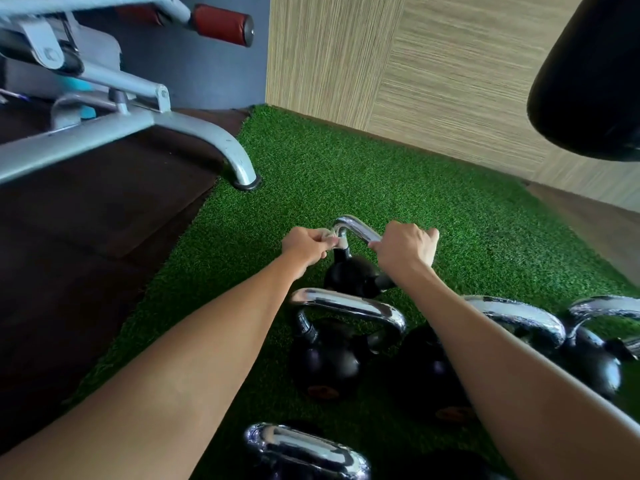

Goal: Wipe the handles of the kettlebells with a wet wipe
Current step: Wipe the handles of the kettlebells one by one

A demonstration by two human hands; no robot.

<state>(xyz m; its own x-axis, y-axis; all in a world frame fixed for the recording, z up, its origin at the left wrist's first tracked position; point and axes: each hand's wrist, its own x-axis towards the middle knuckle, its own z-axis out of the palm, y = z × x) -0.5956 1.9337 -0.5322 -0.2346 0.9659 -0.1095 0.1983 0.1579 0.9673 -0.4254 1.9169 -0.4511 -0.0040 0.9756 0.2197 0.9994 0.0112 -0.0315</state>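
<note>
A strip of green artificial turf (346,168) on the floor carries a cluster of black kettlebells with chrome handles. The task's thing, a small black kettlebell (353,277), stands farthest from the person, about midway between the turf's left and right edges. Its curved chrome handle (353,227) is held at both ends.

The left hand (306,245) has its fingers curled tight around a crumpled white wet wipe (341,241), which is pressed against the left end of that handle where it bends down toward the ball. The right hand (403,249) grips the right end of the same handle, fingers wrapped over the bar.

Closer to the person, a larger black kettlebell (329,358) sits just beside the small one. Two more kettlebells (595,365) stand toward the turf's right edge, partly hidden by the right forearm. The handle of another kettlebell (304,448) shows at the near edge.

Off the turf's left edge, the grey metal frame of a gym bench (138,126) rests on a dark floor mat (86,237), with a red padded roller (221,24) above. A wood-grain wall (415,64) runs along the far edge, and a black punching bag (588,81) hangs at upper right.
</note>
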